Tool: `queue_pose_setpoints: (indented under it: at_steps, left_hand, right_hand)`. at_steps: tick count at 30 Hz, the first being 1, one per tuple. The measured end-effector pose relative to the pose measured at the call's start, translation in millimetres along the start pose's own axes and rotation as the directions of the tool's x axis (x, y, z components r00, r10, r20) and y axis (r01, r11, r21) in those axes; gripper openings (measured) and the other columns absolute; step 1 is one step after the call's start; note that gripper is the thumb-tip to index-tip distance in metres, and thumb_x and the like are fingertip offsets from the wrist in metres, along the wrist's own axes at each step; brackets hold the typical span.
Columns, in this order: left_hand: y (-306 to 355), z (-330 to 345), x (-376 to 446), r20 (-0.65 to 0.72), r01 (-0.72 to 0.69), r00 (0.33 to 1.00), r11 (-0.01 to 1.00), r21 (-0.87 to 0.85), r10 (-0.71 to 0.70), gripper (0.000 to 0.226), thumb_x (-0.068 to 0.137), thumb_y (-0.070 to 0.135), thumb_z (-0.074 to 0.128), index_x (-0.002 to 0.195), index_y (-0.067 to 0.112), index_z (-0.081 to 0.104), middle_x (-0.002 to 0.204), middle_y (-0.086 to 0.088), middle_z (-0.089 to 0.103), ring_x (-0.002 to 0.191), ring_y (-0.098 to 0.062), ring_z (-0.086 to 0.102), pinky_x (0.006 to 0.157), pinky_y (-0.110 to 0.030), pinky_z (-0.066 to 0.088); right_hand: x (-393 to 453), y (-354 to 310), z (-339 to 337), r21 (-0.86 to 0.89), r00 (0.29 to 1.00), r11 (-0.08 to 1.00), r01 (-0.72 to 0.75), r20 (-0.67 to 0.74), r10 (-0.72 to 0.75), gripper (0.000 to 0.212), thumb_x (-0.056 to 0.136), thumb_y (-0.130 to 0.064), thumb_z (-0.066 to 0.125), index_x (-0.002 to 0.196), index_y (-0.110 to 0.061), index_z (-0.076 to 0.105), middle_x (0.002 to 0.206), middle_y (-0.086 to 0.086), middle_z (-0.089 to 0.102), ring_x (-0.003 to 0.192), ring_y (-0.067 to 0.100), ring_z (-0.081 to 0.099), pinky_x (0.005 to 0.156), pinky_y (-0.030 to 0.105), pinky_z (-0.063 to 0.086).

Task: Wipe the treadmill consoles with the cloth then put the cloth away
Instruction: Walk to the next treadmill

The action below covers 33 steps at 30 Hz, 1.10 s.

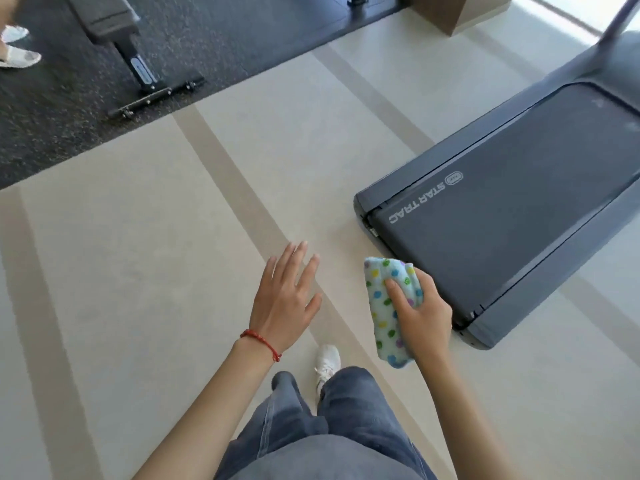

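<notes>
The right hand [420, 311] grips a bunched pale-blue terry cloth with coloured polka dots [389, 306], thumb pressed across its front and the other fingers curled behind it; the cloth hangs in the air just in front of the rear corner of the dark grey treadmill deck [512, 202], whose belt reads "STAR TRAC". The left hand [285, 299] floats palm-down over the floor with fingers straight and slightly spread, holding nothing; a red string bracelet [261, 342] circles its wrist. Below are blue denim jeans [322, 427] and one white sneaker [327, 362] on the beige striped floor [138, 271]. A black speckled rubber mat [52, 116] lies at upper left, carrying a black weight bench [114, 26] with a crossbar foot. Another person's white shoes [17, 46] stand at the left edge. A tan wooden box [457, 8] sits at top right.
</notes>
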<state>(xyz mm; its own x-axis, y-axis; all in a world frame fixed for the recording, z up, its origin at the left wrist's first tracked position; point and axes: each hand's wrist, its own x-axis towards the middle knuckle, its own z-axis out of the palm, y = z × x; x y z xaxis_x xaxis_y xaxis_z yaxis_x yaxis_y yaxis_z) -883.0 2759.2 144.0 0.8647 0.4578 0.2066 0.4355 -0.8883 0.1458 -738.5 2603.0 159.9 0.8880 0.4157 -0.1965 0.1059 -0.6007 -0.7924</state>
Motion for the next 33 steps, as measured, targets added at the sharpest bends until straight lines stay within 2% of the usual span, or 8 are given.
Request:
queue_pose_setpoints:
  at_steps: [3,9,13,19,23,25,28,33]
  left_hand:
    - [10,7,59,-0.002,-0.096,0.995,0.995,-0.028,0.096,0.05,0.087,0.032,0.041,0.131,0.007,0.044,0.137,-0.021,0.047,0.129,-0.033,0.036,0.1,-0.052,0.04]
    - [40,21,164,-0.003,-0.3,0.954,0.951,-0.075,0.301,0.052,0.086,0.032,0.04,0.132,0.008,0.044,0.137,-0.021,0.047,0.129,-0.032,0.034,0.1,-0.051,0.038]
    - [60,38,232,0.005,-0.441,0.896,0.893,-0.088,0.443,0.052,0.087,0.033,0.041,0.13,0.005,0.051,0.136,-0.021,0.048,0.129,-0.032,0.035,0.099,-0.052,0.041]
    - [82,70,341,0.043,-0.592,0.801,0.801,-0.088,0.596,0.054,0.087,0.036,0.04,0.131,0.007,0.05,0.138,-0.019,0.046,0.131,-0.032,0.035,0.103,-0.05,0.038]
    - [96,86,414,0.024,-0.667,0.739,0.735,-0.121,0.673,0.053,0.088,0.037,0.039,0.134,0.01,0.041,0.14,-0.017,0.045,0.132,-0.03,0.032,0.107,-0.048,0.031]
    - [104,92,447,0.008,-0.699,0.707,0.701,-0.145,0.707,0.053,0.089,0.037,0.04,0.134,0.01,0.042,0.14,-0.018,0.045,0.132,-0.031,0.033,0.106,-0.049,0.034]
    - [116,97,483,-0.003,-0.725,0.679,0.67,-0.158,0.734,0.053,0.088,0.036,0.041,0.133,0.009,0.045,0.139,-0.018,0.045,0.131,-0.031,0.035,0.105,-0.05,0.036]
    - [144,110,528,0.019,-0.733,0.666,0.659,-0.167,0.746,0.053,0.089,0.036,0.039,0.133,0.008,0.048,0.141,-0.018,0.044,0.132,-0.032,0.035,0.108,-0.046,0.028]
  right_hand:
    - [33,0,-17,0.031,0.996,0.999,-0.035,-0.086,0.038,0.034,0.085,-0.042,0.061,0.117,-0.032,0.054,0.085,-0.008,0.062,0.079,0.017,0.062,0.071,0.035,0.053]
    - [83,5,-49,0.114,0.957,0.983,-0.142,-0.239,0.166,0.036,0.086,-0.04,0.06,0.12,-0.029,0.053,0.089,-0.007,0.061,0.077,0.011,0.059,0.061,0.023,0.045]
    - [121,9,-66,0.146,0.899,0.967,-0.21,-0.36,0.249,0.036,0.086,-0.041,0.059,0.119,-0.029,0.053,0.087,-0.007,0.06,0.077,0.014,0.059,0.061,0.022,0.043]
    - [194,9,-84,0.235,0.784,0.929,-0.286,-0.499,0.368,0.036,0.086,-0.04,0.06,0.119,-0.027,0.054,0.087,-0.008,0.059,0.078,0.015,0.058,0.063,0.026,0.044]
    - [246,2,-99,0.29,0.702,0.903,-0.318,-0.568,0.43,0.035,0.086,-0.04,0.06,0.117,-0.025,0.055,0.086,-0.007,0.06,0.079,0.017,0.06,0.063,0.026,0.045]
    - [269,-1,-106,0.318,0.658,0.887,-0.334,-0.595,0.461,0.036,0.085,-0.04,0.061,0.117,-0.025,0.055,0.086,-0.007,0.06,0.08,0.018,0.06,0.067,0.029,0.048]
    - [293,-6,-119,0.349,0.611,0.871,-0.347,-0.621,0.492,0.036,0.085,-0.04,0.062,0.117,-0.025,0.055,0.086,-0.009,0.06,0.081,0.018,0.059,0.07,0.03,0.047]
    - [325,-5,-148,0.366,0.55,0.857,-0.364,-0.658,0.515,0.037,0.084,-0.04,0.063,0.116,-0.023,0.057,0.08,-0.013,0.059,0.077,0.016,0.06,0.067,0.027,0.044]
